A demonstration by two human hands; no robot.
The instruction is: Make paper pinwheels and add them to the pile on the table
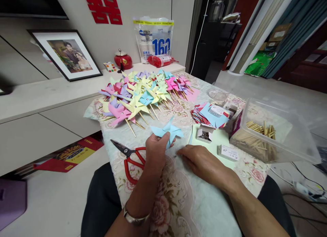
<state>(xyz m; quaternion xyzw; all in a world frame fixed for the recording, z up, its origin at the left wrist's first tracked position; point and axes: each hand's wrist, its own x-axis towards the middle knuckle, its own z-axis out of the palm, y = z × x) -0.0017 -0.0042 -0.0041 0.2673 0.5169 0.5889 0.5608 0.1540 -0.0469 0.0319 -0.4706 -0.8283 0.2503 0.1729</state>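
Note:
A light-blue paper pinwheel [170,130] with folded blades is pinched in my left hand [158,145], the thumb pressing on its middle. My right hand [201,159] rests low over the cloth, its fingers drawn together at the tips; whatever they may hold is hidden. Just left of those fingertips lies a tiny dark metal piece [175,156]. Red-handled scissors [131,155] lie partly spread beside my left forearm. An opened small white box [204,133] of metal pins stands on pale green paper [195,140], near a second white box [228,153].
Finished pinwheels on sticks [143,94] crowd the table's far side. At right are stacked coloured paper sheets [211,115] and a clear plastic bin [288,141] holding wooden sticks [265,131]. A cabinet ledge [76,90] borders the back left, carrying a picture frame [67,54].

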